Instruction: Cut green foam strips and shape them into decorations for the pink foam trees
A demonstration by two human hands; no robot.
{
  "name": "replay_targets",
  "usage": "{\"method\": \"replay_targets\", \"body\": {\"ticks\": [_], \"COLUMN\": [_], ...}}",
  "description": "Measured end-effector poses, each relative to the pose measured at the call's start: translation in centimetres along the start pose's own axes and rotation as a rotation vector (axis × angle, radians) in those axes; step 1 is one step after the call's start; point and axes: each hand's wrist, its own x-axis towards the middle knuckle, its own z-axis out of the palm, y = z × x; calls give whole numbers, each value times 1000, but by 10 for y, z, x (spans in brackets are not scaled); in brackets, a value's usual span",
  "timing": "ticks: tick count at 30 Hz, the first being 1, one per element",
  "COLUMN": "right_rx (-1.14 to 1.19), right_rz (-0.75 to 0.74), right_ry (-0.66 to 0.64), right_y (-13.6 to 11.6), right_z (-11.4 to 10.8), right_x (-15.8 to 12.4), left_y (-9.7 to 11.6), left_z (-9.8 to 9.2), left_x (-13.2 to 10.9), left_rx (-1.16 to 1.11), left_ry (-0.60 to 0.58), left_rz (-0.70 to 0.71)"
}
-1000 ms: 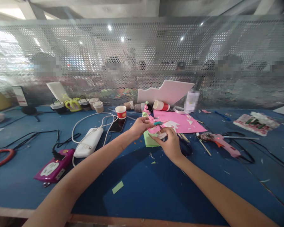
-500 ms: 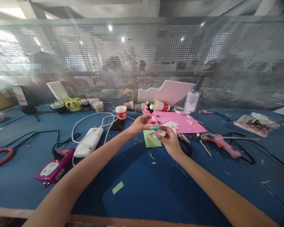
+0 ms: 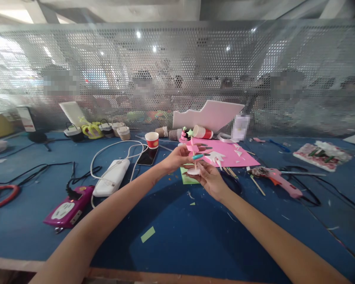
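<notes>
A small paper craft stands upright between my hands, with a green star on top, a pink strip round a thin stick and a round white base. My left hand is closed around its upper part, at the pink strip, with a long teal thumbnail in front of the stick. My right hand pinches the lower part by the base from the right. Green paper squares lie beneath the hands. Pink paper with white cut-outs on it lies just behind.
To the right rests a pink glue gun with its cable. On the left are a white power bank, a purple socket box and red-handled scissors. A red paper cup stands by a phone. A perforated screen closes the back.
The paper craft has turned in my hands: its star, pink strip and round base now show more fully. My right fingers have shifted on the base, leaving it more exposed.
</notes>
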Motion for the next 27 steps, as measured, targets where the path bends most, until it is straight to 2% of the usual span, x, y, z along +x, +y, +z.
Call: {"method": "replay_targets", "body": {"ticks": [3,6,14,18,27], "right_rx": [22,11,-319,-377,-500], "right_rz": [-13,-51,-233,-297,-270], "right_ry": [-6,42,290,251,231], "right_y": [-1,0,7,10,13], "right_z": [1,-1,-13,-16,-17], "right_x": [-1,-1,5,2,0], "left_y": [1,0,-6,-10,-9], "left_z": [0,-5,-23,-16,4], "left_x": [1,3,7,7,6], "left_rx": [-28,-35,102,81,-54], "left_ry": [-65,-93,41,51,142], "left_rz": [34,61,76,52,29]}}
